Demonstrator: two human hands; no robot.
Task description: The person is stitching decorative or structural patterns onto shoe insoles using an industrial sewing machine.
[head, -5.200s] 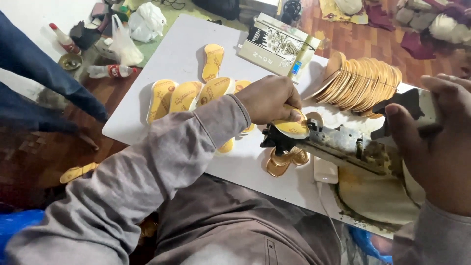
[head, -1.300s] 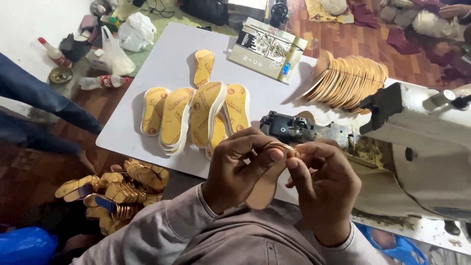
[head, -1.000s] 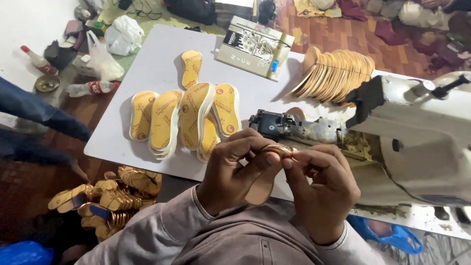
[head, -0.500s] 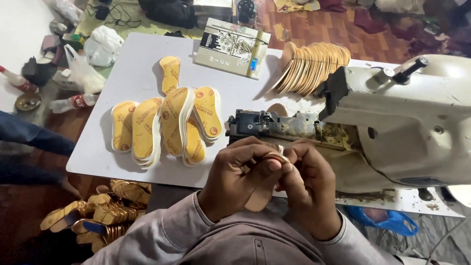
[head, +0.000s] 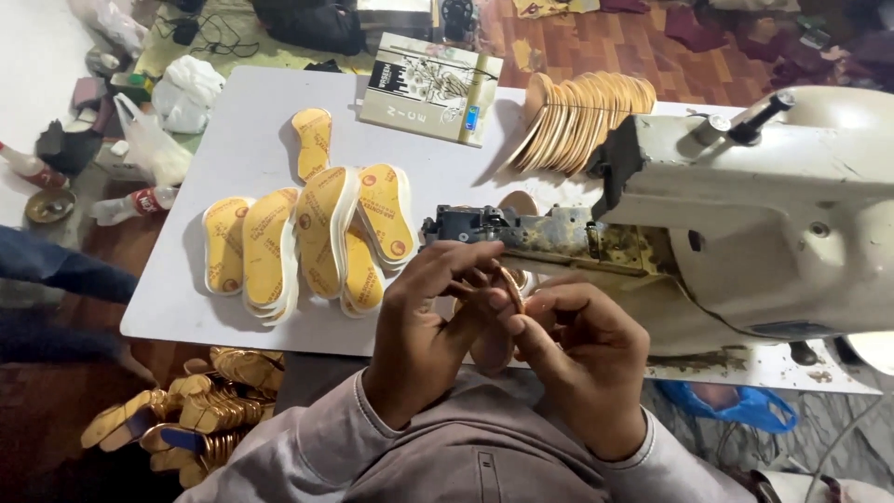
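Both my hands meet in front of my chest over the table's near edge. My left hand (head: 433,326) and my right hand (head: 582,359) pinch a tan shoe insole (head: 492,346) with a gold strap (head: 511,287) along its edge. The piece is held edge-on, so most of it is hidden by my fingers. Just beyond my fingers lies the arm of a cream sewing machine (head: 745,205), its worn metal bed (head: 521,233) pointing left.
Several yellow insoles (head: 312,237) lie on the white table (head: 205,289). A fanned stack of tan soles (head: 582,112) and a flat box (head: 430,88) sit at the back. Gold sandal parts (head: 200,410) are piled on the floor at left, near bags and bottles.
My left hand has left the machine bed and joined my right hand on the insole. The view has shifted left and down, bringing the sewing machine fully into sight.
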